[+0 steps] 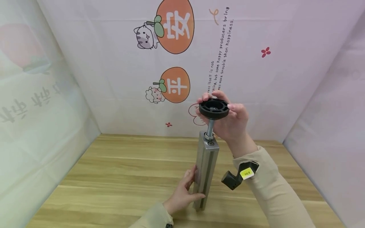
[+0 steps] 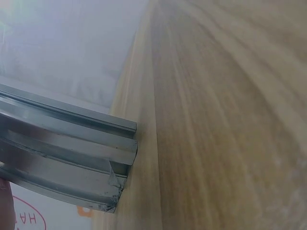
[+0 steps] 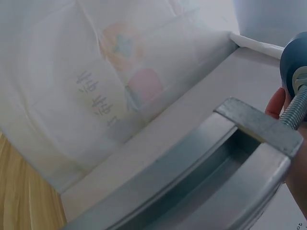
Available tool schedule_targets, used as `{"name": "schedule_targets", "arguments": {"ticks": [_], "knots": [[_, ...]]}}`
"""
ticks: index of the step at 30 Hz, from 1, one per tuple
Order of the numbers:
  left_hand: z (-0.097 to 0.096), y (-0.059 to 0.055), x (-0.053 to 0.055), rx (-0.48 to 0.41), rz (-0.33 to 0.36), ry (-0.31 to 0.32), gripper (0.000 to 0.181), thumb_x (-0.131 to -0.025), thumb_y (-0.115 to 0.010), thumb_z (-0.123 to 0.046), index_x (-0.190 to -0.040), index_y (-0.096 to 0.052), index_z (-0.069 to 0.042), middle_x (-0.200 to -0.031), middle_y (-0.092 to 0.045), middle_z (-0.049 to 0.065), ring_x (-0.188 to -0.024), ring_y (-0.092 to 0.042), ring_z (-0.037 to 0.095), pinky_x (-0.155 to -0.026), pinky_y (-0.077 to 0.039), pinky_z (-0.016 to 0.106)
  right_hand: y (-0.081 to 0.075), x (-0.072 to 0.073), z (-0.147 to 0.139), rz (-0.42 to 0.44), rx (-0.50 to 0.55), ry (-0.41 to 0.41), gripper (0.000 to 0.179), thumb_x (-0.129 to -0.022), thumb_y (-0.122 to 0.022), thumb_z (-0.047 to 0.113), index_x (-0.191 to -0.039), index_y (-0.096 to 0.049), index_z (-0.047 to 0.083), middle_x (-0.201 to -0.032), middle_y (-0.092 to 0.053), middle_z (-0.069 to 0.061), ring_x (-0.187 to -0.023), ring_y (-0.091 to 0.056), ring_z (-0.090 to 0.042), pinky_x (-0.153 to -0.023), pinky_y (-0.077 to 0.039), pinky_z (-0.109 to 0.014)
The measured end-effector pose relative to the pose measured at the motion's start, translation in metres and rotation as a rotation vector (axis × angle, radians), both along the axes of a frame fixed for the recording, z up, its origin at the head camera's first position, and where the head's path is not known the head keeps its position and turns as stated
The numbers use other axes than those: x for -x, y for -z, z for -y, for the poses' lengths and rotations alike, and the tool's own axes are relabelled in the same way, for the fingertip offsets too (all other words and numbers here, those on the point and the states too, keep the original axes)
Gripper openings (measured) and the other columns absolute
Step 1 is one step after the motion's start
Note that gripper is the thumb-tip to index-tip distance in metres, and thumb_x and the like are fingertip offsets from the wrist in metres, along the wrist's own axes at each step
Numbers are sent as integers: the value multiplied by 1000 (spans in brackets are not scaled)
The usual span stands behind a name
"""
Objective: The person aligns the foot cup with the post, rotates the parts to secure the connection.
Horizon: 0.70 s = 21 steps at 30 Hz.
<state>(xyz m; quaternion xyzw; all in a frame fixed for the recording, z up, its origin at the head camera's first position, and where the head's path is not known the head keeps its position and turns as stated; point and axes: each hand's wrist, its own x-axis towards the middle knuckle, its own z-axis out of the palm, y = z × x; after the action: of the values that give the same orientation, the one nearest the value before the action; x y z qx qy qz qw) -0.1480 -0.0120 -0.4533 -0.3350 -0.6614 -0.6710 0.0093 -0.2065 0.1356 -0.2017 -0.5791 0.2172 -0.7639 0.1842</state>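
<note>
A silver aluminium profile (image 1: 206, 171) with slotted sides stands upright, tilted slightly, on the wooden table. A threaded rod (image 1: 210, 128) with a nut at its base rises from the end plate (image 1: 211, 144) on its top. The rod carries a round black levelling foot (image 1: 214, 109), its hollow underside facing up. My right hand (image 1: 232, 125) grips this foot by its rim, fingers behind and thumb at the right side. Lower down, my left hand (image 1: 185, 194) holds the profile between thumb and fingers. The profile's lower end (image 2: 120, 167) meets the tabletop in the left wrist view.
White printed cloth (image 1: 242, 79) hangs at the back of the wooden table (image 1: 128, 177), with more cloth on both sides. A black wrist camera (image 1: 235, 179) sits on the right sleeve, close to the profile.
</note>
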Motion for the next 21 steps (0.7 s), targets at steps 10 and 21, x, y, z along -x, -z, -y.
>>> {"name": "schedule_targets", "arguments": {"ticks": [10, 21], "knots": [[1, -1, -1, 6, -2, -4, 94, -78, -73, 0, -151, -14, -9, -127, -37, 18, -120, -40, 5, -107, -28, 18, -1, -8, -4, -167, -17, 463, 34, -90, -43, 12, -119, -61, 8, -116, -58, -9, -113, -49, -26, -94, -46, -33], [1, 0, 0, 16, -41, -4, 94, -78, -73, 0, -151, -14, -11, -122, -38, 19, -118, -40, 5, -108, -29, 20, -1, -13, -5, -151, -22, 587, 29, -90, -49, 13, -113, -67, 9, -114, -61, -8, -113, -50, -25, -92, -49, -32]]}}
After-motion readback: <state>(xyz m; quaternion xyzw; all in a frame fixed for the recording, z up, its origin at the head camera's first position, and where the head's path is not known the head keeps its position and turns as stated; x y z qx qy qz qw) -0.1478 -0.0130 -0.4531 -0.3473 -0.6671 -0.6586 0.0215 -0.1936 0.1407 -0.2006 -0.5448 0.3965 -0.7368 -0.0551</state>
